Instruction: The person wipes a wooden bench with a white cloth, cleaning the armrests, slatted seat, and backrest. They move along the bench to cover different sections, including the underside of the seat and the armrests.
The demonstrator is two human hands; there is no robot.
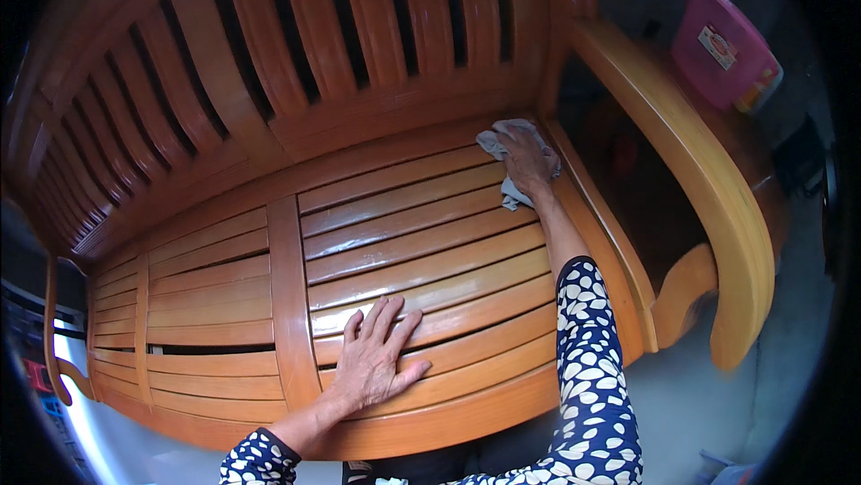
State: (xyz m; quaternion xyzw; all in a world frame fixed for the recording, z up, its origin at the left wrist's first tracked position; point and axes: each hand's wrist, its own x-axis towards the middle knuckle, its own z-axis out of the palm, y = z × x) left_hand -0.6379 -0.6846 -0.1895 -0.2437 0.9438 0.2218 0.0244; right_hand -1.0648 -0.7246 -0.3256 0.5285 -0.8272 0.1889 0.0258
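Observation:
A slatted wooden bench (430, 279), glossy and orange-brown, fills most of the view. My left hand (375, 355) lies flat on the seat slats near the front edge, its fingers spread and nothing in it. Out at the far right corner of the seat, my right hand (526, 162) presses on a crumpled light grey cloth (491, 144). Folds of the cloth stick out on both sides of the hand. Part of it is hidden under my palm.
The bench's slatted backrest (336, 28) rises behind the seat. A curved wooden armrest (682, 153) bounds the right end, close to my right arm. Beyond it stands a pink plastic tub (725, 46). Another armrest (56, 333) closes the far left end.

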